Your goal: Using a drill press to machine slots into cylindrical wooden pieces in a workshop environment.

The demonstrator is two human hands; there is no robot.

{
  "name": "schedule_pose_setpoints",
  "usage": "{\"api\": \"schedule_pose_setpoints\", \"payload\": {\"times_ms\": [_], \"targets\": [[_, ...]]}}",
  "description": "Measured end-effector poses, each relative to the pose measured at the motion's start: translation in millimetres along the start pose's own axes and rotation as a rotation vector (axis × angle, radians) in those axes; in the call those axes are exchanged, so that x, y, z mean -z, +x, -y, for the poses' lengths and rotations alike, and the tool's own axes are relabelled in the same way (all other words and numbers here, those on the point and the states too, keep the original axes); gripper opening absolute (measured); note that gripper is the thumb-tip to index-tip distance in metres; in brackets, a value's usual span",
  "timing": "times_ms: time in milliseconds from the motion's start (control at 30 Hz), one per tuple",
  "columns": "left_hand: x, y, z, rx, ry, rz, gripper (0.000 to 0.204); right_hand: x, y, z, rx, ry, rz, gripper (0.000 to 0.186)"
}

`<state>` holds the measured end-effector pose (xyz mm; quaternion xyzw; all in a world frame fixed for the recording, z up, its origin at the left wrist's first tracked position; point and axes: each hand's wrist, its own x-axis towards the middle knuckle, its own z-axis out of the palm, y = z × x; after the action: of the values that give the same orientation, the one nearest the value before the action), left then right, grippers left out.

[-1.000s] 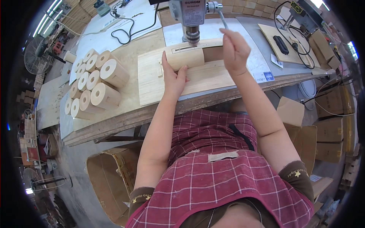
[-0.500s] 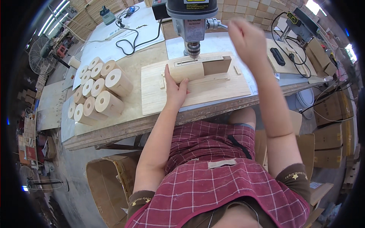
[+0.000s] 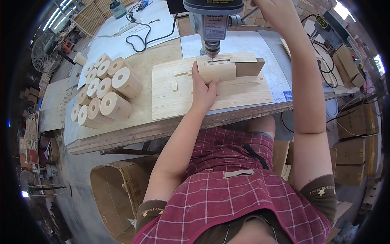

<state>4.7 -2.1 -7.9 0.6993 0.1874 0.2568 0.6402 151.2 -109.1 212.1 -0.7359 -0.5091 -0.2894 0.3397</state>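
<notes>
Left hand (image 3: 204,91): thumb-and-fingers spread round the wooden cylinder (image 3: 221,72), probably steadying it
Right hand (image 3: 271,10): at drill lever (image 3: 248,15), 1 o'clock; grip's cropped, can't tell
Cylinder: 12 o'clock, below the bit (image 3: 212,59)

Right hand (image 3: 274,11) high, left hand (image 3: 203,92) lower.

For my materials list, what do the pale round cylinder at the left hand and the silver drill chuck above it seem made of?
The pale round cylinder looks like bare, smooth wood, given its matte cream surface. The silver drill chuck appears to be polished metal, judging by its bright highlights.
</notes>
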Motion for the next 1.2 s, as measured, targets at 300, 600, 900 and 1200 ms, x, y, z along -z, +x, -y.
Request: {"api": "schedule_pose_setpoints", "payload": {"times_ms": [300, 600, 900, 1200], "targets": [[-2, 0, 1, -0.050, 0.014, -0.028, 0.082, -26, -78, 18, -0.202, 0.250, -0.159, 0.019], [-3, 1, 1, -0.031, 0.023, -0.027, 0.082, -69, -116, 19, -0.177, 0.427, -0.399, 0.015], [-3, 0, 1, -0.025, 0.037, -0.033, 0.081, -97, -133, 2, -0.075, 0.393, -0.503, 0.008], [-3, 1, 1, -0.001, -0.006, -0.011, 0.082, -100, -139, 0, -0.039, 0.379, -0.497, 0.006]]}}
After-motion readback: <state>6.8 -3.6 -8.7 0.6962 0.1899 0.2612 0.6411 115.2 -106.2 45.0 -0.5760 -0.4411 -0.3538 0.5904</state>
